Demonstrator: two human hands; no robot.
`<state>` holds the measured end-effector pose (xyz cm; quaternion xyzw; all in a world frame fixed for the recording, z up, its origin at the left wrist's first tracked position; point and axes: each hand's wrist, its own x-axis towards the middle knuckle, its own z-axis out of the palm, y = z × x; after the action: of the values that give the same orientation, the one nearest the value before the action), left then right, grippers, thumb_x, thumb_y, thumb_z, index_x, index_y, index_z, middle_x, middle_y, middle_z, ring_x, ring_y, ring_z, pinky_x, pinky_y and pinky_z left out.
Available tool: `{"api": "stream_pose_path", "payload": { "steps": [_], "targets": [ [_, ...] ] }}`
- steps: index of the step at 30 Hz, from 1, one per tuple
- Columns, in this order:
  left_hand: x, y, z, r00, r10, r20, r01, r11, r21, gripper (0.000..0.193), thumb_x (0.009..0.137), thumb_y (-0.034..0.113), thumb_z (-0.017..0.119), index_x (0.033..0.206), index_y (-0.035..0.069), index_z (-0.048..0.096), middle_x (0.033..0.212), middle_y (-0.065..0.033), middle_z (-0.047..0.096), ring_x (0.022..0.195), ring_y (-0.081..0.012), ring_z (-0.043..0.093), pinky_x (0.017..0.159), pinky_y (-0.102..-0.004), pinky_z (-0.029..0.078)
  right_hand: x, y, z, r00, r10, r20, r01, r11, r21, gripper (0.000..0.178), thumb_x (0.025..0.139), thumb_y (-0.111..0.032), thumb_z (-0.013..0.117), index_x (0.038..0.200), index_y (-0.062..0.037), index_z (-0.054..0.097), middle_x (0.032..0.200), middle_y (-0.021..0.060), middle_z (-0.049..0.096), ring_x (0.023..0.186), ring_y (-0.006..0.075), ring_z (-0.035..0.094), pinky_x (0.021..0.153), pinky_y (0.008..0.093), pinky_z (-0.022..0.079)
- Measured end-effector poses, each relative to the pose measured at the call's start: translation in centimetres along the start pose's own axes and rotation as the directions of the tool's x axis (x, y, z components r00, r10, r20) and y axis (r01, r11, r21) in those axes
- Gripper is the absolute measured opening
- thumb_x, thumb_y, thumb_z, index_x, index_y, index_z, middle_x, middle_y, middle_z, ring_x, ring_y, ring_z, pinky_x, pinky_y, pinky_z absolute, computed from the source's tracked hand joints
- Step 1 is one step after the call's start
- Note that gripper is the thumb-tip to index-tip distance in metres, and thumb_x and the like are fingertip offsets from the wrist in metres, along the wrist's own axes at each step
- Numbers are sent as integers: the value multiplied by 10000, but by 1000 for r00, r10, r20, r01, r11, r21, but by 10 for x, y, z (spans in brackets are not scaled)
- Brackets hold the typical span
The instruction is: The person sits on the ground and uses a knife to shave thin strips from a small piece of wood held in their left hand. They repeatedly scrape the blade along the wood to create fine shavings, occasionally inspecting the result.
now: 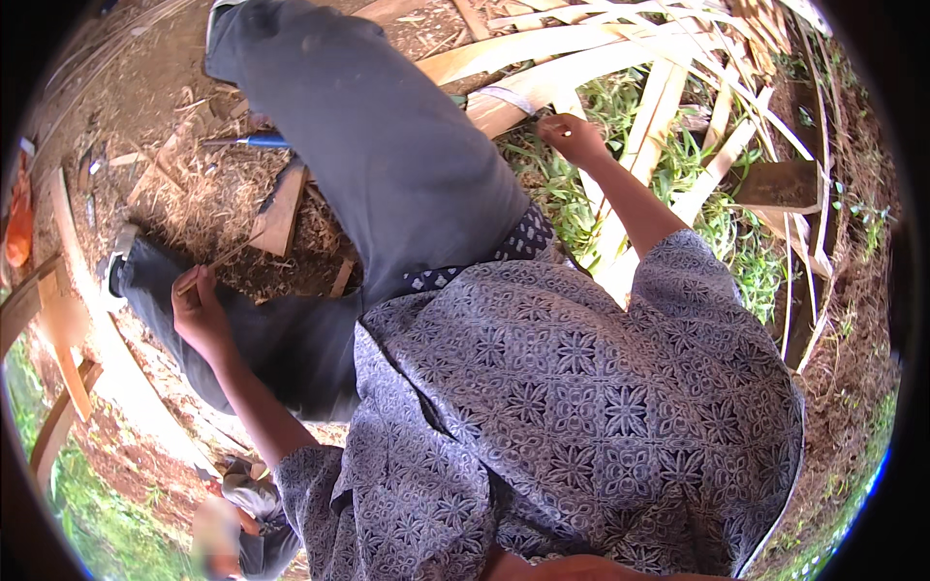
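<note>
My left hand (201, 315) is closed, pinching a thin wooden strip (235, 254) that slants up to the right above my bent left leg. Farther right, my right hand (576, 141) is closed round the handle of a knife (506, 97). Its pale, slightly curved blade points left, over broad light strips of wood (542, 79). Most of the handle is hidden in my fist. Between my legs, a flat piece of wood (283, 211) lies on ground strewn with shavings (208, 189).
A blue-handled tool (263, 141) lies beside my outstretched leg. Long split strips (649, 126) are heaped over grass at the right, near a brown wooden block (781, 186). Curved planks (68, 407) and an orange object (17, 221) are at far left. Another person (263, 537) is at lower left.
</note>
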<state>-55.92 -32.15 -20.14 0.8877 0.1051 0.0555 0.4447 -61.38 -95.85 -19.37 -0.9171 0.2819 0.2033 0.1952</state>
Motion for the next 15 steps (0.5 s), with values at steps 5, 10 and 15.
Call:
{"api": "stream_pose_path", "payload": {
  "steps": [5,10,15],
  "targets": [
    [-8,-18,-9,996,-48,-69,36,985,-167,117,976,56,687,1068,-17,685,954,-71,730,808,-116,705,759,-254,608,27,12,31,986,-139,-95,125,982,-139,374,824,-361,762,1135,-154,744,1061,122,767,995,281,731,865,401,562],
    [-14,11,-15,989,-119,-91,117,993,-29,141,912,145,782,970,22,744,808,-38,750,738,-48,670,687,-230,525,61,31,-19,999,-42,11,44,947,-319,402,929,-433,698,1076,-60,724,979,116,754,894,222,721,808,358,550],
    [-39,33,-16,972,-165,-169,197,960,198,173,872,223,807,948,69,779,830,-91,770,755,-181,753,686,-283,554,39,-115,-118,983,-51,-176,114,921,372,421,1052,-423,527,1142,-16,593,819,10,534,631,71,415,557,237,336]
  ]
}}
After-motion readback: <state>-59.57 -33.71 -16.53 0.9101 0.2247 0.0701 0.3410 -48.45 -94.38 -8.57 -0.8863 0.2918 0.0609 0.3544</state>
